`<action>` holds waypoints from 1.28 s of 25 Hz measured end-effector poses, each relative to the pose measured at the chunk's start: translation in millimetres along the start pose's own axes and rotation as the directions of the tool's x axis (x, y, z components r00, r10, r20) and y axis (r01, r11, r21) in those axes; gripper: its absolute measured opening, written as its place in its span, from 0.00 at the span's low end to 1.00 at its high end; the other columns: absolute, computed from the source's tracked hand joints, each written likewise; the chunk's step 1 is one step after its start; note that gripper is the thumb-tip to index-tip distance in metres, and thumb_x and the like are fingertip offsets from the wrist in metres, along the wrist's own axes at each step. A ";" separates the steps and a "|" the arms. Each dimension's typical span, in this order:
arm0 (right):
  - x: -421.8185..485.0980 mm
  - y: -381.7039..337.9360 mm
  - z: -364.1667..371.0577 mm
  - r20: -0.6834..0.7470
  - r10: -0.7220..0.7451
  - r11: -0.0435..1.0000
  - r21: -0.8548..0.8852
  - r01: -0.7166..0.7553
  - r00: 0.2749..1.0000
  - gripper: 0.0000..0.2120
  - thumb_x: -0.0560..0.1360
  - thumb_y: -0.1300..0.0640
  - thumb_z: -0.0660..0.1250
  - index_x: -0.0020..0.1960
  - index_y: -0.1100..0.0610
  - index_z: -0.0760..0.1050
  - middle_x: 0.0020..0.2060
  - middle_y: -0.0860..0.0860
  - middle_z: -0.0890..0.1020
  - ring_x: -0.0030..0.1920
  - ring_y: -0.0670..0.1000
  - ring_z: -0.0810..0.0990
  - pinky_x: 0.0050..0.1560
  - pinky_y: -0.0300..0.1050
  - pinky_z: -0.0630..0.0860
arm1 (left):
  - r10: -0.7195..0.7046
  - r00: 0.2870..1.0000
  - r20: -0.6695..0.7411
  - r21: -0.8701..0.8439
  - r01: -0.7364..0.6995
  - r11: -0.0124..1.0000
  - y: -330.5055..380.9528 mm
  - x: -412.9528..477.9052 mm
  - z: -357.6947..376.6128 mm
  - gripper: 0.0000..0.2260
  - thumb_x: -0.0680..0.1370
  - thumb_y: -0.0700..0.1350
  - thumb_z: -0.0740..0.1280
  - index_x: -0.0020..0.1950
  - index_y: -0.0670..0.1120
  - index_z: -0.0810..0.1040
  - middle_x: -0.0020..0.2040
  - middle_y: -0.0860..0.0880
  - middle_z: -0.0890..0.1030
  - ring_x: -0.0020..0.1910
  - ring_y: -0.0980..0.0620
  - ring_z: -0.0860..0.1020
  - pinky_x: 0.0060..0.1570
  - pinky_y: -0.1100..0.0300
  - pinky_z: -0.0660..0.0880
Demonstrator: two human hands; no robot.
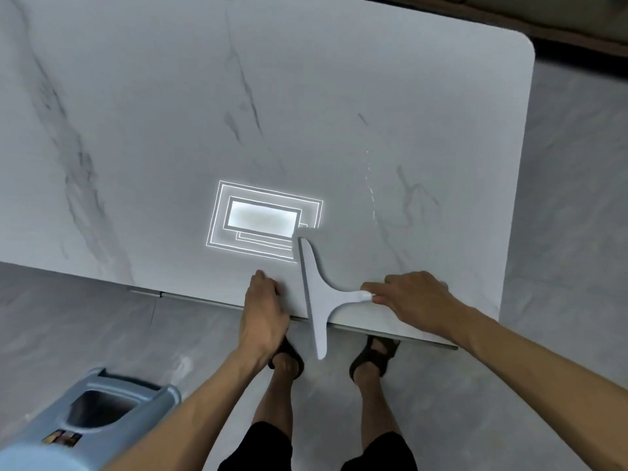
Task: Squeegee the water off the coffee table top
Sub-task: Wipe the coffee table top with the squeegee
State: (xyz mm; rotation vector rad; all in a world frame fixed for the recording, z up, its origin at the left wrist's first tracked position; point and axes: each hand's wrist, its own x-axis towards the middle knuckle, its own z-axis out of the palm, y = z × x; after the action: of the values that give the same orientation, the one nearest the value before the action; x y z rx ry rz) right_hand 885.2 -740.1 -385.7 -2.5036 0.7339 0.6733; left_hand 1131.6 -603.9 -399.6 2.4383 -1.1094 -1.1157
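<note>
A white T-shaped squeegee (317, 294) lies on the near edge of the marble-patterned coffee table top (306, 113), its blade running away from me and its near end overhanging the edge. My right hand (413, 299) grips the squeegee's handle from the right. My left hand (265, 314) rests flat on the table edge just left of the blade, holding nothing. A thin line of water beads (371, 188) glints on the top, beyond and to the right of the squeegee.
A bright reflection of a ceiling light (261, 220) shines on the top by the blade's far end. A blue-grey bucket (98, 413) stands on the floor at lower left. My sandalled feet (287, 358) stand at the table edge. The table's rounded corner (520, 45) is far right.
</note>
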 end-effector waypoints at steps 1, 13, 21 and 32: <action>-12.6 19.2 -0.8 0.005 0.030 0.999 0.009 -0.030 1.000 0.13 0.82 0.46 0.50 0.64 0.39 0.68 0.40 0.47 0.76 0.38 0.51 0.78 0.39 0.48 0.74 | 0.026 1.000 0.016 0.038 -0.026 0.999 7.1 -2.8 8.1 0.14 0.66 0.28 0.59 0.42 0.45 0.66 0.48 0.42 0.72 0.44 0.43 0.74 0.41 0.51 0.73; -116.1 188.8 -24.2 -0.109 0.134 0.987 -0.070 -0.142 0.985 0.22 0.78 0.36 0.40 0.62 0.33 0.69 0.37 0.41 0.77 0.35 0.44 0.77 0.33 0.41 0.72 | -0.230 0.963 0.143 0.203 0.199 0.959 91.5 9.8 85.7 0.19 0.74 0.38 0.63 0.65 0.36 0.71 0.73 0.31 0.59 0.72 0.31 0.60 0.69 0.41 0.65; -18.6 51.9 2.2 0.109 -0.295 0.955 0.054 0.291 0.949 0.12 0.81 0.42 0.48 0.60 0.39 0.66 0.35 0.46 0.69 0.37 0.54 0.75 0.40 0.51 0.76 | -0.350 0.896 -0.273 -0.211 0.299 0.931 45.0 -2.9 42.6 0.05 0.76 0.40 0.59 0.50 0.48 0.67 0.42 0.49 0.77 0.39 0.44 0.75 0.34 0.56 0.70; 102.8 19.2 -62.2 -0.067 -0.152 0.985 0.075 0.157 0.986 0.13 0.82 0.45 0.52 0.58 0.43 0.73 0.48 0.52 0.83 0.49 0.60 0.79 0.44 0.49 0.71 | -0.370 0.919 -0.136 -0.187 0.343 0.920 18.1 13.6 0.8 0.08 0.74 0.37 0.60 0.52 0.45 0.66 0.38 0.49 0.73 0.36 0.47 0.72 0.32 0.55 0.67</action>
State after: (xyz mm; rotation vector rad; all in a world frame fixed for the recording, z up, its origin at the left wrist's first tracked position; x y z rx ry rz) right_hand 970.1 -826.1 -399.7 -2.4854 0.5684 0.5042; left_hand 1126.9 -626.0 -398.8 2.6104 -0.5111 -1.0204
